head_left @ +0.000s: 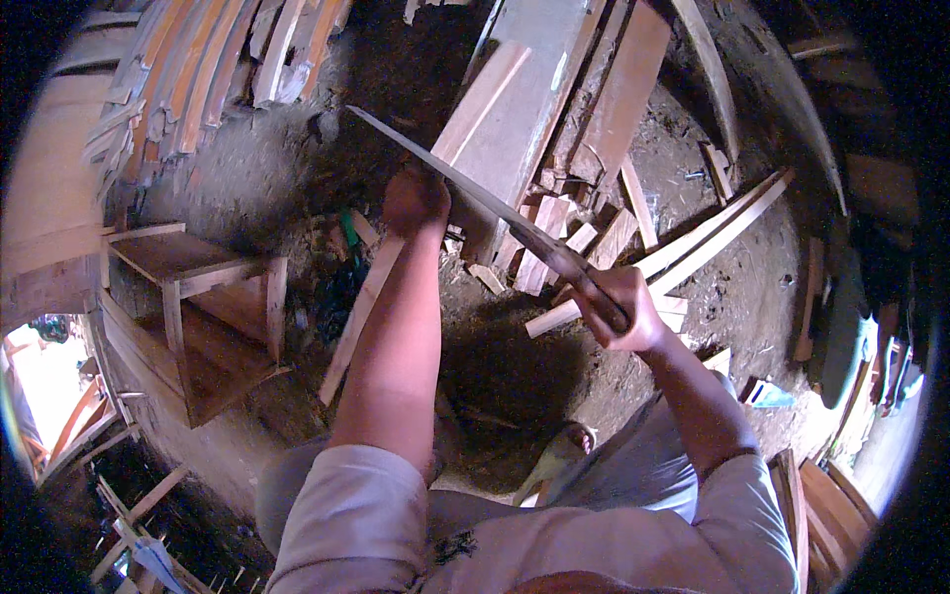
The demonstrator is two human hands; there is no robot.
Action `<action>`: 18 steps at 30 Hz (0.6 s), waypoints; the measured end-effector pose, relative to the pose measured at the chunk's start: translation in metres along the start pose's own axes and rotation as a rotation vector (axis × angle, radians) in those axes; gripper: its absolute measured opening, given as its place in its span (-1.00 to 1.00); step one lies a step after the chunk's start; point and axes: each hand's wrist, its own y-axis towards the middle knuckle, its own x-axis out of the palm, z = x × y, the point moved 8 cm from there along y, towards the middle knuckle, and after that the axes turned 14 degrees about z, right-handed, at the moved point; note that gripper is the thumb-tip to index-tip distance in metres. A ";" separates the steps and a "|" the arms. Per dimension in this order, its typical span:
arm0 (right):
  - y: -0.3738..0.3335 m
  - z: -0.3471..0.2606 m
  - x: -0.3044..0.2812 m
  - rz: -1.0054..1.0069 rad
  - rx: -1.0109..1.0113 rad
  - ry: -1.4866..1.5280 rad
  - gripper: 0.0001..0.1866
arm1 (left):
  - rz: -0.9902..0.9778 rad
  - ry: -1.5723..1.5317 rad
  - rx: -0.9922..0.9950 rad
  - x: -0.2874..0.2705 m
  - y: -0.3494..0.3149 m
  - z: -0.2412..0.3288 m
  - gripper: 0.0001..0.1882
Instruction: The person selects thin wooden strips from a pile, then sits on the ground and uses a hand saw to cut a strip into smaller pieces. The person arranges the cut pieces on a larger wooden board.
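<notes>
Handsaw and wooden strip, head view. The right hand (618, 309) has its fingers clenched about the handle of the handsaw (485, 198), whose blade slants to the upper left, crossing the wooden strip (485, 104) just beyond the left hand (416, 198). That hand lies over the strip, its fingers too shadowed to tell whether they grasp. The strip's far end overlies a grey surface (529, 109).

A handsaw (487, 201) and wood offcuts (613, 239) show a carpentry workshop.
</notes>
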 end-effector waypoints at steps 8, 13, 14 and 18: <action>0.006 0.015 0.004 -0.141 0.091 0.020 -0.87 | 0.073 -0.095 0.064 0.038 0.025 -0.029 -0.53; -0.028 0.009 -0.027 -0.088 0.194 0.062 -0.90 | 0.084 -0.037 0.049 0.009 0.008 -0.008 -0.51; -0.027 0.003 -0.026 -0.091 0.155 0.016 -0.89 | 0.100 -0.065 0.063 0.007 0.007 -0.007 -0.51; -0.007 -0.015 -0.014 -0.109 0.111 -0.067 -0.83 | 0.125 -0.100 0.132 0.013 0.012 -0.014 -0.49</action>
